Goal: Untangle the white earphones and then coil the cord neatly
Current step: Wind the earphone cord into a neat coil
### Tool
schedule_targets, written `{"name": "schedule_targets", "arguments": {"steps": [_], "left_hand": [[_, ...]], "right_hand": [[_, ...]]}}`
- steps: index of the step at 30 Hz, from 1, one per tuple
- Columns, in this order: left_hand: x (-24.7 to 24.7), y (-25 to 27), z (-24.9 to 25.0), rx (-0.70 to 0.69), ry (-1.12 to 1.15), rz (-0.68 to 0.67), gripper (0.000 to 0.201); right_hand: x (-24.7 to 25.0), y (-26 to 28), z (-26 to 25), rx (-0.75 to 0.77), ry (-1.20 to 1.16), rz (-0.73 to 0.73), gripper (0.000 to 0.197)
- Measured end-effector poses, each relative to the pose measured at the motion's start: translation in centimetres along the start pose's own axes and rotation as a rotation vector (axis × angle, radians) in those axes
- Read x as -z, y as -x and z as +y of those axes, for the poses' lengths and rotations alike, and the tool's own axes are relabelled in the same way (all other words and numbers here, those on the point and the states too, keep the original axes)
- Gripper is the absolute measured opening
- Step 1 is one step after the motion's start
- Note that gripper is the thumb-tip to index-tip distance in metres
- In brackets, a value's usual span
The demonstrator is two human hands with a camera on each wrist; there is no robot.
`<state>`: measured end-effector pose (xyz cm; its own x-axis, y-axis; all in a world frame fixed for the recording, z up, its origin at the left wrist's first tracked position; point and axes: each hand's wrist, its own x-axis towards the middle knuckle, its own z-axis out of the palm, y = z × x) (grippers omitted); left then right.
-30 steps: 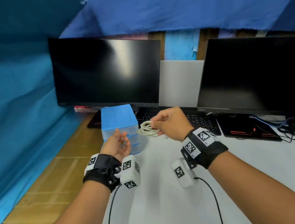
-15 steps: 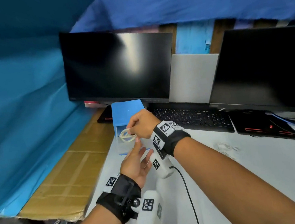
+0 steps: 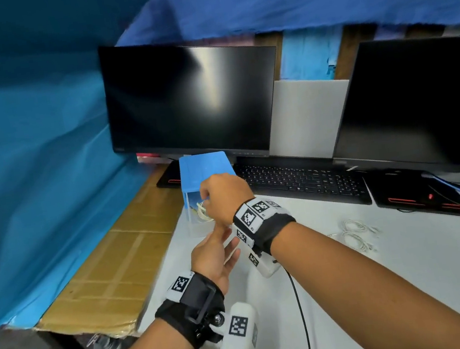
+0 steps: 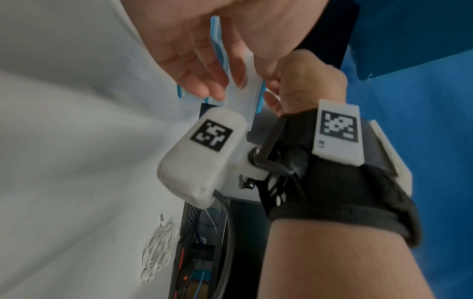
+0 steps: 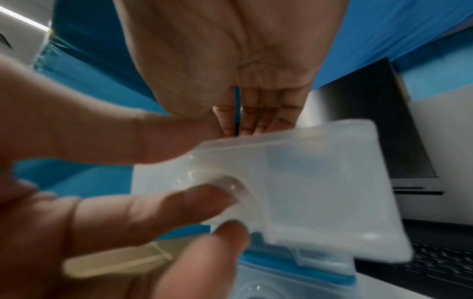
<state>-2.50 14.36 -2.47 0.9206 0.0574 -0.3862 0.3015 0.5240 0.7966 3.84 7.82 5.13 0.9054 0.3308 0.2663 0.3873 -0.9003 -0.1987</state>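
- Nearest, low in the middle of the head view, our left hand (image 3: 214, 256) was released. Its fingers lay almost straight, and their tips touched the front of the translucent drawer (image 5: 307, 192).
- To do this step well, we judged that this hand should steady the drawer by its round recess and keep it level, without tugging it off its runners.
- To the right, a second bunch of white cords (image 3: 355, 235) lay loose on the bench (image 3: 353, 289), well apart from both hands.
- Just above the left hand, our right hand (image 3: 224, 196) was clenched round the white earphones (image 3: 205, 212). They hung from it as a small coil at the open front of the blue-topped drawer unit (image 3: 206, 167).
- We thought the coil should go in flat, with the loops pinched together until it rested. If let go early, the springy cord would likely fan open or snag on the drawer rim.
- The wrist views were blurred, so we could not tell whether the coil already touched the drawer.
- Beyond, the keyboard (image 3: 302, 180) sat clear of the work.
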Motion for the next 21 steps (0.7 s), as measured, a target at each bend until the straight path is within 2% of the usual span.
{"name": "schedule_targets", "arguments": {"steps": [4, 7, 9, 12, 14, 17, 21], "left_hand": [[0.2, -0.3, 0.0, -0.011, -0.028, 0.017, 0.012], [0.4, -0.6, 0.1, -0.046, -0.057, -0.011, 0.015], [0.5, -1.1, 0.3, -0.062, -0.053, -0.004, 0.015], [0.4, -2.2, 0.8, -0.063, -0.032, 0.036, 0.015], [0.1, -2.7, 1.1, -0.053, -0.044, 0.049, 0.014], [-0.3, -3.4, 1.1, -0.037, -0.070, 0.054, 0.016], [-0.6, -4.1, 1.1, -0.026, -0.074, 0.041, 0.020]], "right_hand": [[-1.1, 0.0, -0.7, -0.025, -0.034, -0.127, 0.014], [-0.9, -0.4, -0.4, -0.036, -0.051, -0.166, 0.013], [-0.8, -0.4, -0.2, -0.052, -0.061, -0.195, 0.027], [-1.2, -0.2, 0.4, -0.064, -0.118, -0.207, 0.036], [-1.3, 0.1, 0.7, -0.054, -0.126, -0.189, 0.039], [-0.7, 0.7, 1.0, -0.023, -0.081, -0.115, 0.033], [1.1, 2.4, 1.9, 0.019, -0.051, 0.061, 0.030]]}}
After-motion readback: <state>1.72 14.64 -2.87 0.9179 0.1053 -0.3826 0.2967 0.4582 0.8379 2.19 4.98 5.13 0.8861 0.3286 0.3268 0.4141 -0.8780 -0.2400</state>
